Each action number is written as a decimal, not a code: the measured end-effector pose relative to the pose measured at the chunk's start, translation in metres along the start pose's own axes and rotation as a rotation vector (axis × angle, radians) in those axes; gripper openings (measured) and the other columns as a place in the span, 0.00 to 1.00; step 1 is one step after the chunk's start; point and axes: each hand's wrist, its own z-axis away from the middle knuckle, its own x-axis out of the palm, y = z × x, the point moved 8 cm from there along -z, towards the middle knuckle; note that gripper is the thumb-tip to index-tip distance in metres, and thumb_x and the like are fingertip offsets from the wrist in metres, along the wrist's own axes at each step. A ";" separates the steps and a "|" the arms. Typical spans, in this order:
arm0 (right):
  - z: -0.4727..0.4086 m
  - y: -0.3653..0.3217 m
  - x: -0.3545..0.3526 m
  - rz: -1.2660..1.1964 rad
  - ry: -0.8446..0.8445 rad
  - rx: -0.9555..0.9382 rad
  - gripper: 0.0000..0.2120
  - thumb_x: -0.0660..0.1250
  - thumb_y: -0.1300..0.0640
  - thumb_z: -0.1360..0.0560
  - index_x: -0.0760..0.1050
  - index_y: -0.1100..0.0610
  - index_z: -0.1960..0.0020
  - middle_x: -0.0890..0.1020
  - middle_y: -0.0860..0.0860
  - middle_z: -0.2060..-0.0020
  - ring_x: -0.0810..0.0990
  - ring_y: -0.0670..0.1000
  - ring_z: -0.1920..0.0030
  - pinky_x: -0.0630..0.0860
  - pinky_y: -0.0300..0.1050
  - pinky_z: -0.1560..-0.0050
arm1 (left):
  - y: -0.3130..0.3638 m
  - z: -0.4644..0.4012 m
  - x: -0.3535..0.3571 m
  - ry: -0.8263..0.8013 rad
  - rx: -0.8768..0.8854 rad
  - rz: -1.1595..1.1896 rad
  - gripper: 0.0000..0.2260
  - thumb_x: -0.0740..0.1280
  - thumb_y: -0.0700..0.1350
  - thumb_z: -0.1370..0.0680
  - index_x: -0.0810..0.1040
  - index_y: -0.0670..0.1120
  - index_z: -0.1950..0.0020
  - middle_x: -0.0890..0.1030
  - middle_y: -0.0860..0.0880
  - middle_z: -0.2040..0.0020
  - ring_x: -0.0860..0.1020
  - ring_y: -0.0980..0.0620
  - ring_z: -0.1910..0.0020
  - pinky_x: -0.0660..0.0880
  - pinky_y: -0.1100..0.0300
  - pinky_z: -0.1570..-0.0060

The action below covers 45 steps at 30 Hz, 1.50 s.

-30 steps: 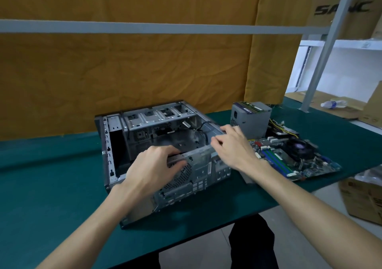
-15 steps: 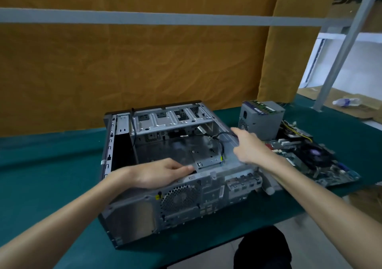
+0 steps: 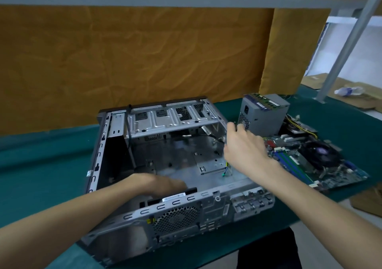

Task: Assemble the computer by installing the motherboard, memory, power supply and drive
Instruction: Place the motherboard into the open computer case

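The open grey computer case (image 3: 177,213) lies on its side on the green table (image 3: 41,165), its rear panel with the fan grille facing me. Blurred by motion, my left hand (image 3: 163,183) lies low inside the case just behind the rear panel and holds nothing. My right hand (image 3: 246,151) hovers over the case's right wall with loose fingers and nothing in it. Right of the case stands the grey power supply (image 3: 266,117), a memory stick (image 3: 263,101) lying on top. The motherboard (image 3: 314,161) with its black cooler lies flat further right.
An orange curtain hangs behind the table. A slanted metal post (image 3: 347,41) rises at the right, with a plastic bottle (image 3: 349,91) on cardboard sheets beyond it. A cardboard box (image 3: 368,202) sits below the table's right edge. Loose cables lie inside the case.
The case now lies flatter and nearer to me. My left hand has left the rear panel's rim and dropped inside. My right hand has let go of the rim and hovers at the right wall.
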 end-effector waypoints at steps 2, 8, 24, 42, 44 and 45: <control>0.002 0.001 0.006 0.004 0.010 -0.016 0.27 0.62 0.49 0.18 0.59 0.61 0.25 0.75 0.60 0.38 0.82 0.62 0.49 0.68 0.49 0.63 | 0.014 0.003 -0.007 0.069 0.097 0.057 0.15 0.55 0.40 0.14 0.74 0.41 0.29 0.76 0.50 0.33 0.75 0.51 0.37 0.68 0.52 0.29; 0.001 0.021 0.008 -0.299 -0.026 0.036 0.23 0.54 0.43 0.15 0.62 0.51 0.25 0.80 0.53 0.52 0.78 0.56 0.61 0.71 0.49 0.64 | 0.023 0.015 -0.047 0.256 0.142 0.133 0.11 0.68 0.55 0.19 0.83 0.53 0.40 0.85 0.58 0.50 0.83 0.60 0.52 0.79 0.65 0.54; 0.021 0.068 0.026 -0.704 -0.184 0.031 0.25 0.54 0.38 0.16 0.66 0.43 0.22 0.85 0.47 0.58 0.81 0.45 0.65 0.73 0.43 0.65 | 0.052 -0.043 -0.145 0.995 -0.066 -0.292 0.20 0.53 0.51 0.13 0.65 0.53 0.21 0.69 0.49 0.23 0.67 0.40 0.27 0.66 0.45 0.30; 0.015 0.287 0.087 -0.074 -0.174 0.657 0.51 0.66 0.24 0.32 0.62 0.58 0.23 0.72 0.62 0.30 0.72 0.63 0.31 0.78 0.54 0.40 | 0.118 -0.067 -0.164 1.025 0.037 0.174 0.12 0.60 0.48 0.18 0.83 0.50 0.42 0.74 0.49 0.32 0.62 0.42 0.29 0.61 0.45 0.29; 0.015 0.287 0.081 -0.072 -0.163 0.663 0.50 0.67 0.24 0.32 0.65 0.58 0.24 0.74 0.60 0.31 0.74 0.62 0.33 0.77 0.52 0.41 | 0.118 -0.067 -0.164 1.026 0.034 0.175 0.12 0.61 0.48 0.19 0.83 0.51 0.44 0.74 0.49 0.33 0.62 0.42 0.30 0.62 0.44 0.30; 0.015 0.286 0.078 -0.066 -0.158 0.659 0.49 0.67 0.24 0.32 0.66 0.58 0.25 0.75 0.59 0.32 0.76 0.61 0.34 0.76 0.52 0.43 | 0.117 -0.066 -0.164 1.026 0.032 0.176 0.12 0.61 0.48 0.19 0.83 0.51 0.44 0.75 0.50 0.33 0.62 0.42 0.30 0.62 0.44 0.30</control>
